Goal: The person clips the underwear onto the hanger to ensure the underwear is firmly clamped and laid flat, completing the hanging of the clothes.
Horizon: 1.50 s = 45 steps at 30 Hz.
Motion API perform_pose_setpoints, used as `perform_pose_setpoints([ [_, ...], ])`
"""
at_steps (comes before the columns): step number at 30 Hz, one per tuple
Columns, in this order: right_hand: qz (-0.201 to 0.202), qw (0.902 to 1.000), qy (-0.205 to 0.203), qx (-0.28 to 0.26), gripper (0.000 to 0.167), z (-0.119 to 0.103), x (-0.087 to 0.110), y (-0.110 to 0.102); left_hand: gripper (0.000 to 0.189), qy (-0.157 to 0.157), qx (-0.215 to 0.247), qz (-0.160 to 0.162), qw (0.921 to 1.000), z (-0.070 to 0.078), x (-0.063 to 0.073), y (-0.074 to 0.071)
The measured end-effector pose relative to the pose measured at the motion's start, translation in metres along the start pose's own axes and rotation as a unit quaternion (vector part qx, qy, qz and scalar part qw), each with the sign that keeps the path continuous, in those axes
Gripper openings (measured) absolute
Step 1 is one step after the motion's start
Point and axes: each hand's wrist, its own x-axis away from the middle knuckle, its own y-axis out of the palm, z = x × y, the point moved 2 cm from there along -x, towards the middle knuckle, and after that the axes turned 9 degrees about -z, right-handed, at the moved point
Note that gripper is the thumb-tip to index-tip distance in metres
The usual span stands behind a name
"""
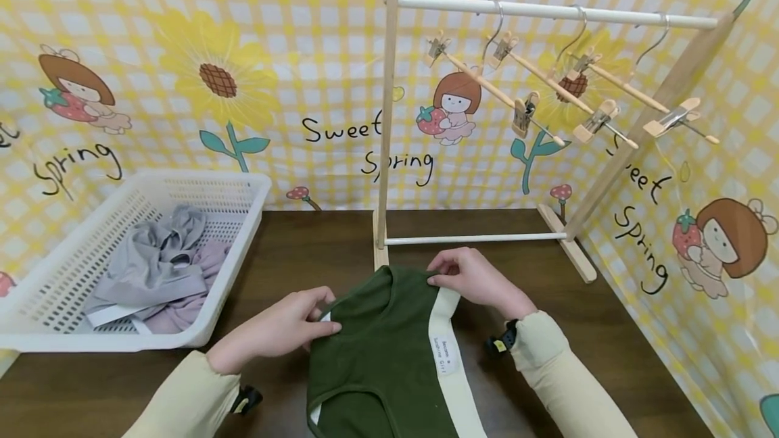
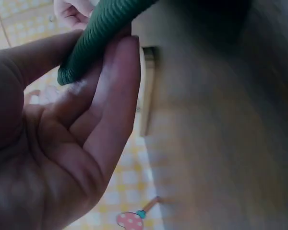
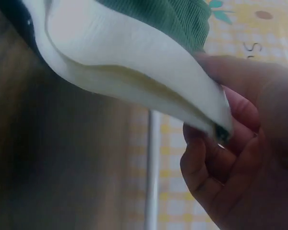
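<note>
A pair of dark green ribbed underpants [image 1: 377, 350] with a white waistband [image 1: 447, 357] hangs stretched between both hands in the head view. My left hand [image 1: 292, 323] pinches the left edge, thumb in front; in the left wrist view a fold of green fabric [image 2: 103, 36] passes between thumb and fingers. With thumb and fingers, my right hand [image 1: 471, 276] grips the top right corner by the end of the waistband. Two layers of the white waistband [image 3: 134, 52] part slightly in the right wrist view.
A white plastic basket [image 1: 237, 249] holding grey and mauve garments [image 1: 158, 262] stands at the left. Behind the hands is a wooden rack [image 1: 389, 120] with a white top rail [image 1: 548, 11], where three clip hangers [image 1: 487, 83] hang. A brown table [image 1: 292, 249] lies beneath.
</note>
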Motion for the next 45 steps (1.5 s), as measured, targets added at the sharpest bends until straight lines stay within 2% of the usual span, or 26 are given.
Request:
perform_pose_setpoints([
  [4,0.007,0.9997,0.011,-0.021,0.006,0.005,-0.012,0.002,0.020,-0.031,-0.030,0.042,0.9982,-0.012,-0.005,-0.002],
  [7,0.014,0.9991,0.027,-0.030,0.006,0.011,-0.020,0.003,0.021,-0.055,-0.067,0.080,0.9930,-0.018,-0.009,-0.003],
  [12,0.050,0.9978,0.039,-0.017,0.019,0.020,-0.029,0.005,0.036,-0.067,-0.156,0.152,0.9737,-0.022,-0.017,-0.001],
  [14,0.067,0.9970,0.039,-0.009,0.025,0.020,-0.028,0.005,0.045,-0.060,-0.191,0.175,0.9640,-0.020,-0.018,0.001],
  [16,0.070,0.9968,0.038,0.000,0.028,0.017,-0.023,0.005,0.052,-0.041,-0.217,0.183,0.9580,-0.018,-0.019,0.004],
  [18,0.052,0.9981,0.031,0.012,0.027,0.011,-0.017,0.006,0.054,-0.012,-0.233,0.170,0.9574,-0.015,-0.019,0.009],
  [21,-0.002,0.9988,0.016,0.046,0.032,0.002,-0.006,0.013,0.062,0.024,-0.231,0.108,0.9667,-0.011,-0.019,0.017],
  [23,-0.047,0.9963,0.013,0.071,0.043,-0.002,0.002,0.020,0.075,0.022,-0.219,0.055,0.9738,-0.010,-0.019,0.024],
  [26,-0.110,0.9884,0.019,0.104,0.072,-0.005,0.012,0.030,0.098,-0.007,-0.214,-0.014,0.9768,-0.012,-0.017,0.032],
  [28,-0.137,0.9831,0.029,0.117,0.090,-0.004,0.017,0.036,0.109,-0.022,-0.225,-0.046,0.9731,-0.013,-0.015,0.037],
  [30,-0.149,0.9805,0.034,0.123,0.102,-0.002,0.021,0.038,0.117,-0.027,-0.249,-0.067,0.9659,-0.014,-0.013,0.040],
  [34,-0.148,0.9800,0.034,0.129,0.110,0.004,0.026,0.037,0.123,-0.020,-0.303,-0.083,0.9492,-0.014,-0.007,0.042],
  [37,-0.146,0.9796,0.030,0.134,0.111,0.007,0.028,0.035,0.124,-0.016,-0.324,-0.082,0.9424,-0.012,-0.005,0.042],
  [39,-0.147,0.9797,0.029,0.133,0.110,0.007,0.028,0.034,0.124,-0.022,-0.322,-0.081,0.9429,-0.010,-0.005,0.042],
  [43,-0.143,0.9821,0.034,0.118,0.105,0.002,0.029,0.037,0.122,-0.033,-0.299,-0.067,0.9515,-0.009,-0.006,0.044],
  [45,-0.141,0.9831,0.033,0.112,0.103,-0.004,0.032,0.039,0.119,-0.038,-0.294,-0.059,0.9533,-0.008,-0.007,0.045],
])
